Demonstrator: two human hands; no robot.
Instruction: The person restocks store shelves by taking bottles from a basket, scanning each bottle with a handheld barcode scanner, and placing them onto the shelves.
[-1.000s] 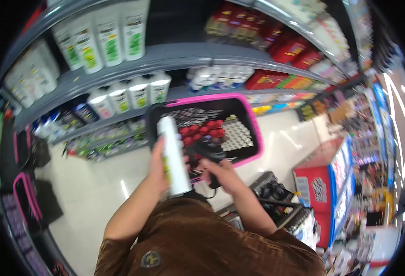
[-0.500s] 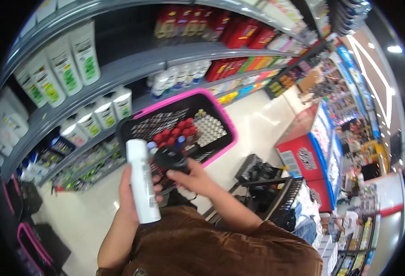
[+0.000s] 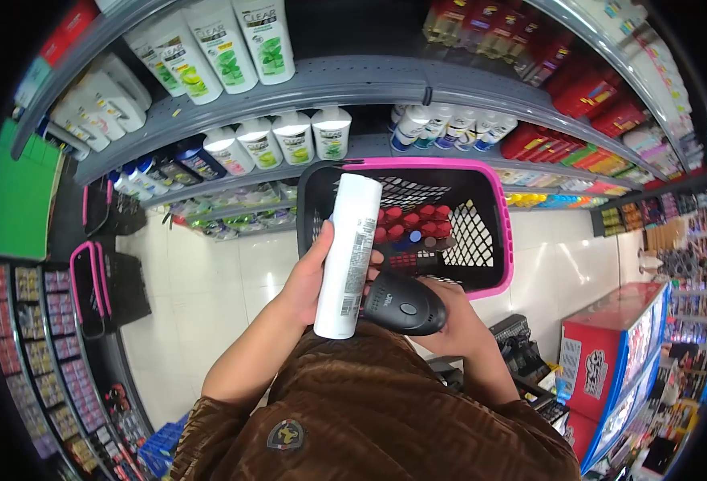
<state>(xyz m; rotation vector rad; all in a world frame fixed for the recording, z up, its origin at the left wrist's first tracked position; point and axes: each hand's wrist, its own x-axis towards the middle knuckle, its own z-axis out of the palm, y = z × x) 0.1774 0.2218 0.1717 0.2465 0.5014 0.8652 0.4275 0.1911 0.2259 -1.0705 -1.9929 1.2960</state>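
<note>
My left hand (image 3: 307,279) is wrapped round a tall white bottle (image 3: 348,260), its printed back with a barcode facing me. The bottle leans slightly, its top away from me. To its right, my right hand (image 3: 459,321) grips a black barcode scanner (image 3: 405,305), whose front end is close beside the bottle's lower part. I cannot tell whether they touch. Beyond both hands lies a black basket with a pink rim (image 3: 507,232). Several red-capped bottles (image 3: 417,216) stand inside it, partly hidden behind the white bottle and the scanner.
Store shelves (image 3: 353,84) run across the front, holding white shampoo bottles (image 3: 269,48) and red boxes (image 3: 590,96). More pink-edged black baskets (image 3: 109,280) stand on the left. A red and blue freezer (image 3: 598,361) is on the right, near a black cart (image 3: 522,345).
My view has swung left, so shelves and basket appear farther right. The scanner has turned its top toward me, and the white bottle's printed side shows more. Both hands keep hold of their things.
</note>
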